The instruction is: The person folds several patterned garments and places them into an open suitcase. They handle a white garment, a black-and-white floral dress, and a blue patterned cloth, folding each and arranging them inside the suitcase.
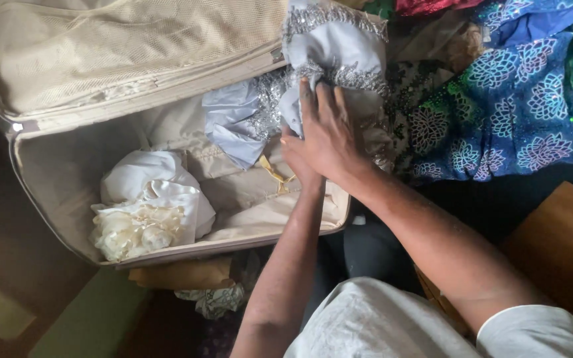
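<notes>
Where both hands [319, 142] press: grey garment [326, 59], lengthwise toward lid (seemingly).

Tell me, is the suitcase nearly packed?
Not yet. A white frilly bundle already lies in the open suitcase. Both hands, the right hand on top and the left hand beneath, are pressing a silver-trimmed grey dress over its edge. Blue flowered cloth and other bright clothes lie outside.

Both my bare forearms reach forward and converge, wrists nearly touching. My right hand [329, 136] lies on top, palm down, fingers spread and pressing flat. My left hand [294, 156] sits beneath it, mostly hidden, its fingers curled out of view.
</notes>
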